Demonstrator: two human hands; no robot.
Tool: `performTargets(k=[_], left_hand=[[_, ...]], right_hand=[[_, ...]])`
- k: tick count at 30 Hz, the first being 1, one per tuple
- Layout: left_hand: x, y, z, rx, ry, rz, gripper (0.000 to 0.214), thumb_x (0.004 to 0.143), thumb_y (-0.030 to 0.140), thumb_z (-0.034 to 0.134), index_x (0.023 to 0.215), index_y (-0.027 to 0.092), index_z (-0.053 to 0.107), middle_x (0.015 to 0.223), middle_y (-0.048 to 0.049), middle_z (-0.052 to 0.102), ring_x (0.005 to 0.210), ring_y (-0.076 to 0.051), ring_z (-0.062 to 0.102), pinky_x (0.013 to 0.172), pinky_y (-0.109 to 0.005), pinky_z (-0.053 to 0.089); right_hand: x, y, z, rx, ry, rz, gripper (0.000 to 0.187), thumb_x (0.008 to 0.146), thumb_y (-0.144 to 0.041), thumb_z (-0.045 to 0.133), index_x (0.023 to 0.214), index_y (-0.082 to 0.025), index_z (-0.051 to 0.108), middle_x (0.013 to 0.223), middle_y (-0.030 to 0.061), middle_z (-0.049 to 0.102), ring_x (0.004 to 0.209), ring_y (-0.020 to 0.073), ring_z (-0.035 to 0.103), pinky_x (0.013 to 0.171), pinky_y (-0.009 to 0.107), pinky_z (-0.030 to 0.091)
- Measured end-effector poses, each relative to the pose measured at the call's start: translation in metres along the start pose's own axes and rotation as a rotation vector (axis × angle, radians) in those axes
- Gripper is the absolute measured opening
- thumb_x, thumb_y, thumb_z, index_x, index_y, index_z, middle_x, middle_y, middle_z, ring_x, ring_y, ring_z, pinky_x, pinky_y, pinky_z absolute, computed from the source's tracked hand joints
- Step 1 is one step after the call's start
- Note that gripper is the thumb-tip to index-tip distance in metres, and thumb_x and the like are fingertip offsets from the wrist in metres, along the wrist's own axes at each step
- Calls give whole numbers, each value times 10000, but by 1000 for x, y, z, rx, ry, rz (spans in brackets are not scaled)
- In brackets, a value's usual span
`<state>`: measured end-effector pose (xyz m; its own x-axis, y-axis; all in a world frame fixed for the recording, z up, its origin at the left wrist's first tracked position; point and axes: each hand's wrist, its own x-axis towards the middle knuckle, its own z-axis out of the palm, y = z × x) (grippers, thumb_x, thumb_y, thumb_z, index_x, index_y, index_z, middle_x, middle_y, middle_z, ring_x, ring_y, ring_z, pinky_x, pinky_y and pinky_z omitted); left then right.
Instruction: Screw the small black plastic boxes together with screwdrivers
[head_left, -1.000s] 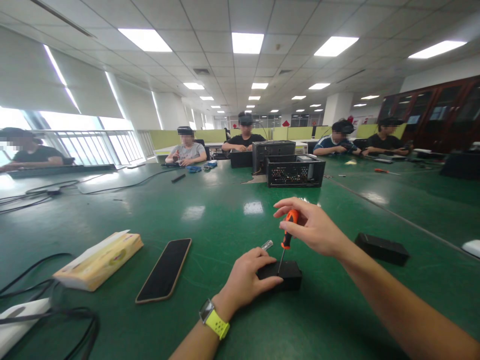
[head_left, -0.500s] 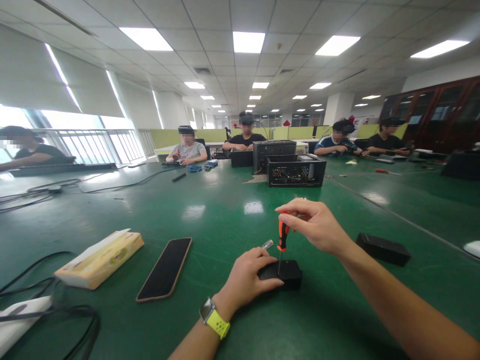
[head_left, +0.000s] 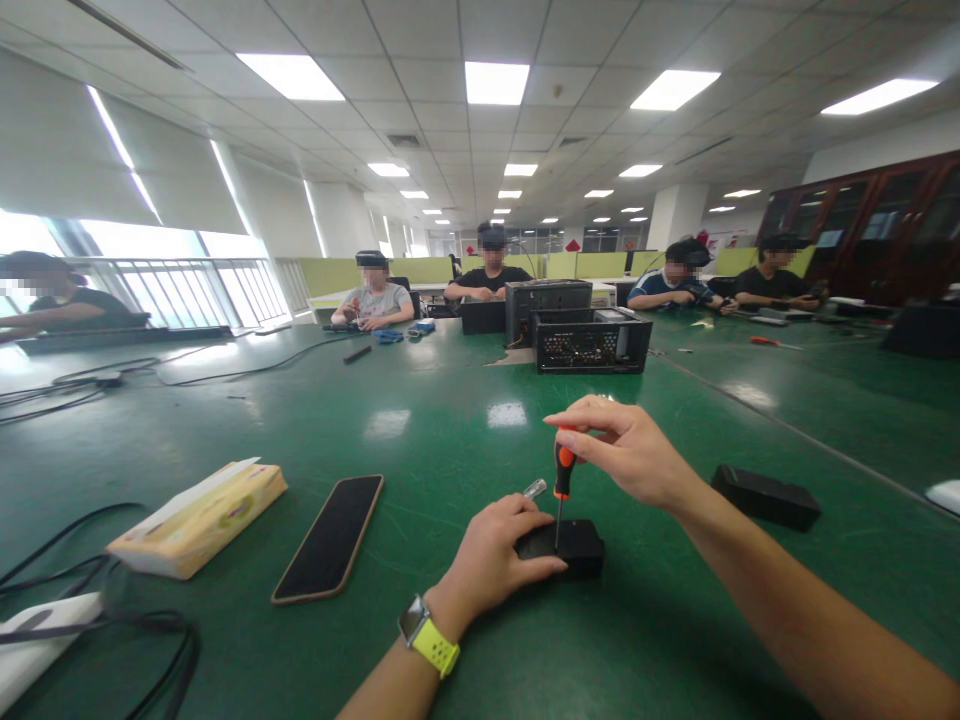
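Note:
A small black box-shaped part (head_left: 583, 548) lies on the green table, its left end gripped between the thumb and fingers of my left hand (head_left: 499, 550). My right hand (head_left: 630, 450) pinches the top of an orange and black screwdriver (head_left: 565, 470). The screwdriver stands nearly upright, its tip against the top face of the black part. Just behind my left fingers lies a small clear, shiny object (head_left: 535, 489), partly hidden; its kind I cannot make out.
To the right lies another black block (head_left: 766, 497). On the left are a phone (head_left: 328, 540), a tissue pack (head_left: 199, 520), a white power strip (head_left: 45, 645) and black cables. Ahead stands an open black computer case (head_left: 592, 345). Several people sit at the far side.
The screwdriver handle has turned a little and tilts slightly further left, with my right fingers shifting along with it. My left hand and the black part have stayed in place.

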<state>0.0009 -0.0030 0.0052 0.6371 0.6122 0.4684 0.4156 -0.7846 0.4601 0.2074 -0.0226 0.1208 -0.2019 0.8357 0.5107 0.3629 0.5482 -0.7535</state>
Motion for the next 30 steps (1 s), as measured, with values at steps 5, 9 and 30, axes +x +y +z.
performTargets(k=[5, 9, 30], left_hand=[[-1, -1, 1, -6, 4, -5, 424, 764, 437, 800, 1089, 180, 715, 1006, -79, 667, 927, -252, 631, 803, -326, 510], [-1, -1, 1, -4, 0, -14, 411, 762, 439, 801, 1072, 181, 720, 998, -77, 667, 918, -251, 631, 797, -324, 513], [0, -1, 0, -11, 1, -7, 426, 778, 472, 776, 1099, 199, 713, 1012, -73, 665, 929, -245, 630, 818, -324, 516]], right_hand=[[1, -2, -3, 75, 9, 80, 230, 829, -274, 643, 1023, -167, 705, 924, 61, 734, 801, 187, 697, 688, 306, 553], [1, -2, -2, 20, 25, 60, 216, 832, -339, 653, 946, -171, 726, 881, 57, 722, 769, 184, 680, 649, 298, 534], [1, -3, -4, 117, 15, 78, 222, 818, -300, 670, 993, -170, 711, 872, 54, 748, 751, 185, 712, 705, 319, 568]])
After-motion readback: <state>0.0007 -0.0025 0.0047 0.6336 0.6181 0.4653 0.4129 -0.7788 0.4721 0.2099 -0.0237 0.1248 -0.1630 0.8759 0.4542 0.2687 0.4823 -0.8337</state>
